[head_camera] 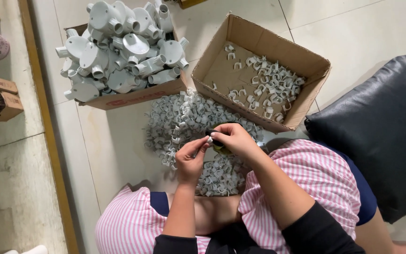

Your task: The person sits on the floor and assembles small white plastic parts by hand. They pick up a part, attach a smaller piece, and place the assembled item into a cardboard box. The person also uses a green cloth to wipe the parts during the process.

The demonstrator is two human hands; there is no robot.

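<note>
My left hand (190,159) pinches a small white plastic clip (209,140) at its fingertips. My right hand (231,139) meets it from the right, closed around a small dark tool with a yellowish part (218,141). Both hands hover over a pile of small white clips (184,120) heaped on the tiled floor between my knees, which are in pink striped trousers.
An open cardboard box (301,106) ahead to the right holds more clips. A box to the left (137,96) is heaped with grey round conduit junction boxes. A black cushion (381,131) lies to the right. Small cardboard boxes (1,96) sit at far left.
</note>
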